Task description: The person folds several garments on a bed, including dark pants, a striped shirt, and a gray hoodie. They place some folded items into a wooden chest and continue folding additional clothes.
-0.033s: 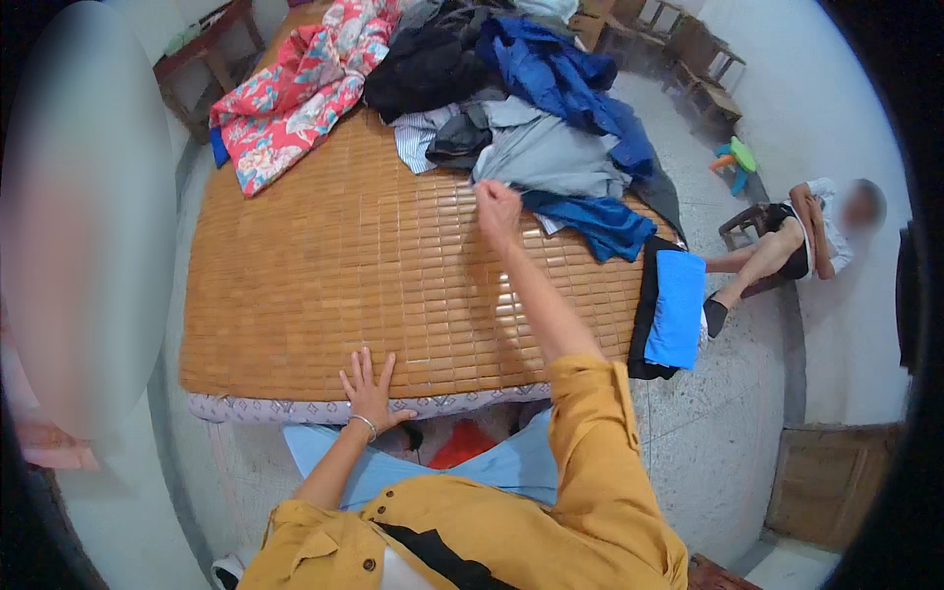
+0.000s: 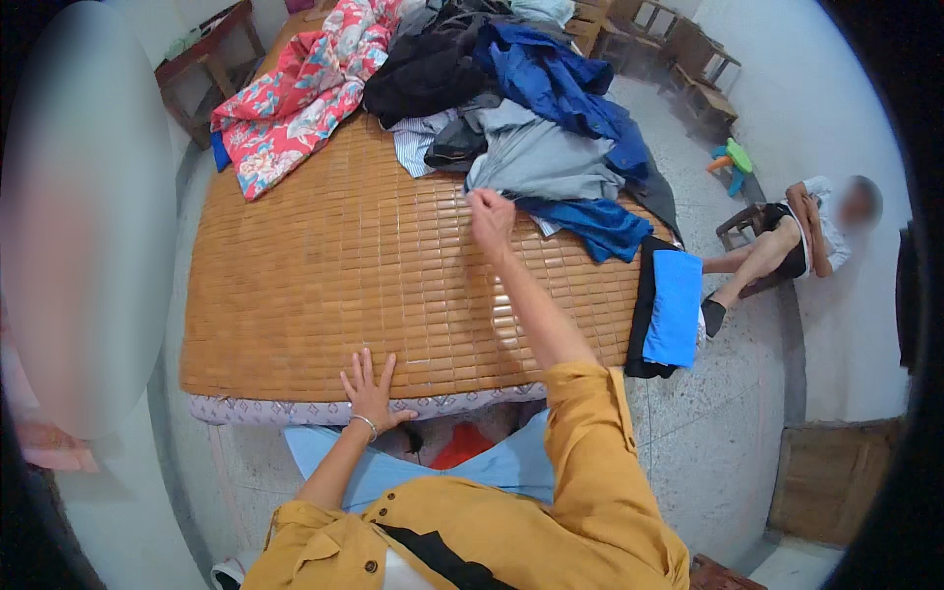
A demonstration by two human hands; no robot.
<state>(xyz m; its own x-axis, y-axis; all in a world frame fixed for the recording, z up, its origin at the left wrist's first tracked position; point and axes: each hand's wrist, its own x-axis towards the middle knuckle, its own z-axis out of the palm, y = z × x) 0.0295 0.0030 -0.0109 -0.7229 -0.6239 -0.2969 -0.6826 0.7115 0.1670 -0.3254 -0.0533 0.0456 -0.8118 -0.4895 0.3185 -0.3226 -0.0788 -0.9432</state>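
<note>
My right hand (image 2: 491, 220) is closed on the near left corner of a grey garment (image 2: 551, 157), which stretches in creases back to the heap; its exact kind cannot be told. Under and beside it lie a shiny dark blue garment (image 2: 600, 228) and a striped cloth (image 2: 413, 147). My left hand (image 2: 370, 393), a bracelet at its wrist, rests flat with fingers spread on the near edge of the bamboo mat (image 2: 295, 285) covering the bed.
Black clothes (image 2: 423, 74), a blue garment (image 2: 551, 74) and a red floral cloth (image 2: 285, 118) are heaped at the far end. Folded blue cloth (image 2: 673, 305) lies on black cloth at the right edge. A person (image 2: 811, 226) sits to the right, near a small colourful stool (image 2: 733, 162).
My right hand has shifted slightly left and toward me, drawing the grey garment's corner along. The left hand stays put.
</note>
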